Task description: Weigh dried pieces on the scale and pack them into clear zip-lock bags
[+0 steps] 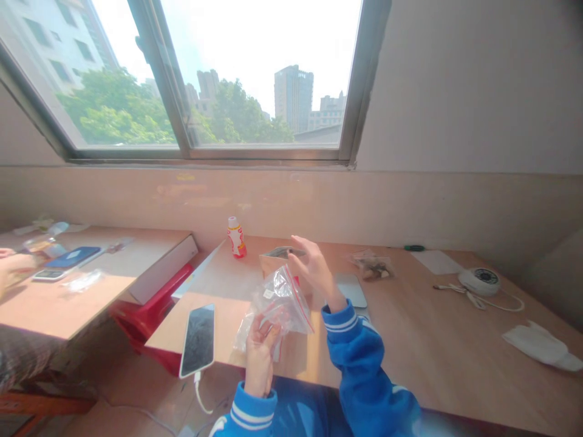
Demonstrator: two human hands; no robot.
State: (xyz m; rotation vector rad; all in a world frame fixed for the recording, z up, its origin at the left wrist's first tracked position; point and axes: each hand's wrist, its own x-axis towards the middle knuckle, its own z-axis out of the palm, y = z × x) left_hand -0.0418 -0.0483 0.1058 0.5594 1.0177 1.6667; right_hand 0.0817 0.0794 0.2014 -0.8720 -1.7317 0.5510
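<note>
My left hand grips the lower part of a clear plastic zip bag with a red seal line, lifted above the wooden desk. My right hand is raised beside the bag's upper edge, fingers spread and holding nothing. Just behind those fingers are a brown cardboard piece and a flat dark object. A white smartphone with a dark, scuffed screen lies on the desk left of the bag, its charging cable trailing off the edge.
A small drink bottle stands at the back, near a pale trackpad, a small bag and a green-handled tool. A white dome camera and a cloth lie right. Leftward, another person's hand is at a separate table.
</note>
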